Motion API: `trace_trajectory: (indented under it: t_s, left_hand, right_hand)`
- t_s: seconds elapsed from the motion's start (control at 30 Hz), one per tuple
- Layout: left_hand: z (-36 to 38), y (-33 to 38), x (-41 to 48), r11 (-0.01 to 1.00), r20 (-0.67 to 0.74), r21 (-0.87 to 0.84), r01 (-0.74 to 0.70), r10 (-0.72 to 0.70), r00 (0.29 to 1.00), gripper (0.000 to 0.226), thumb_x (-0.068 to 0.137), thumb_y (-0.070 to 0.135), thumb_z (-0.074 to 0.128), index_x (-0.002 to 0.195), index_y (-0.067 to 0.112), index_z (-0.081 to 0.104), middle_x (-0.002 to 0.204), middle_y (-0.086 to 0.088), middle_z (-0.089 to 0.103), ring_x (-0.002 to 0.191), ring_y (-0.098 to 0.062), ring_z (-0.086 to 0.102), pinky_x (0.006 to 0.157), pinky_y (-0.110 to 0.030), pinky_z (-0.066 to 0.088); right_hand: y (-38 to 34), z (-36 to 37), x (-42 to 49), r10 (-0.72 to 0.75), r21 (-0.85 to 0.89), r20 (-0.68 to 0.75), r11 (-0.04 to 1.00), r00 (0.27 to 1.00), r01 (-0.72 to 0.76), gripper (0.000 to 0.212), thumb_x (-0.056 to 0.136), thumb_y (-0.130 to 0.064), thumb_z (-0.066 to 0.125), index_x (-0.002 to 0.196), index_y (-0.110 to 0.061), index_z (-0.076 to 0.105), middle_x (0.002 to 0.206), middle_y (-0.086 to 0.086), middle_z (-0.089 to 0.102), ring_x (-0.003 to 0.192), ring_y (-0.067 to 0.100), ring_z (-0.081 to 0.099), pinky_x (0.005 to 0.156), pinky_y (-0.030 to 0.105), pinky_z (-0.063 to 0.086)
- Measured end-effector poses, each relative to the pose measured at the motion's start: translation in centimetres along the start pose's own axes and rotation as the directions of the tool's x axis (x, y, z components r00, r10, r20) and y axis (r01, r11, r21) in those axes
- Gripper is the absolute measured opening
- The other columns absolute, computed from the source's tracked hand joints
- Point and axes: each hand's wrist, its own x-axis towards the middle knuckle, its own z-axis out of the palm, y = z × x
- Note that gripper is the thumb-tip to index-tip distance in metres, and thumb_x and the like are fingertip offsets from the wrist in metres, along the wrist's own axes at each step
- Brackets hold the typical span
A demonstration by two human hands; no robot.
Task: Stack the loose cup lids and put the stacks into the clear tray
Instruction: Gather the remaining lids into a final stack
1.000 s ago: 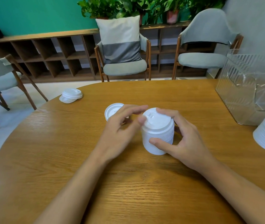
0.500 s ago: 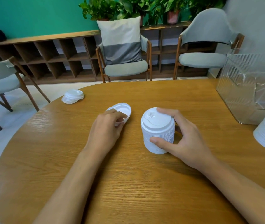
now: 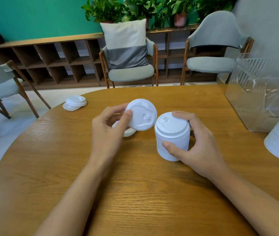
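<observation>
The left hand (image 3: 109,132) pinches a single white lid (image 3: 142,114), tilted, just beside a tall lid stack (image 3: 172,137) on the wooden counter (image 3: 135,193). The right hand (image 3: 198,149) grips that stack; a clear tray (image 3: 261,92) stands at right.

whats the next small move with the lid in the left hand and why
Probably level the lid and lower it onto the stack. The left hand pinches it tilted in the air right beside the stack's top, and the right hand grips the stack upright on the table, steadying it.
</observation>
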Motion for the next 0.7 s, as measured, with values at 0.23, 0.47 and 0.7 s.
trace_trajectory:
  t_s: [0.23,0.47,0.7]
  left_hand:
    - [0.4,-0.1,-0.1,0.929,0.063,-0.271,0.253,-0.245,0.967,0.017,0.101,0.021,0.067,0.108,0.012,0.081,0.112,-0.005,0.080,0.110,-0.025,0.074,0.074,-0.028,0.059]
    - [1.8,0.2,-1.0,0.954,0.191,-0.183,0.240,-0.205,0.960,0.023,0.102,0.020,0.066,0.121,0.014,0.077,0.112,-0.007,0.078,0.102,-0.024,0.073,0.084,-0.042,0.061]
    - [2.3,-0.1,-1.7,0.997,0.331,0.013,0.081,-0.081,0.940,0.028,0.100,0.030,0.064,0.125,0.025,0.075,0.113,-0.006,0.073,0.095,-0.008,0.064,0.079,-0.023,0.052]
  right_hand:
    - [-0.1,0.1,0.0,-0.023,0.009,0.012,1.000,1.000,0.023,0.066,0.079,-0.047,0.082,0.137,-0.033,0.054,0.136,-0.025,0.056,0.130,-0.001,0.052,0.097,0.007,0.040]
    - [-0.3,0.2,-0.1,-0.022,0.046,0.061,0.999,0.998,0.019,0.089,0.082,-0.050,0.084,0.150,-0.061,0.028,0.140,-0.030,0.052,0.132,-0.001,0.052,0.102,0.008,0.041]
    - [-0.2,0.4,-0.1,-0.104,0.016,0.080,0.995,0.991,0.103,0.076,0.084,-0.040,0.081,0.150,-0.040,0.044,0.138,-0.017,0.054,0.126,0.007,0.055,0.100,0.014,0.043]
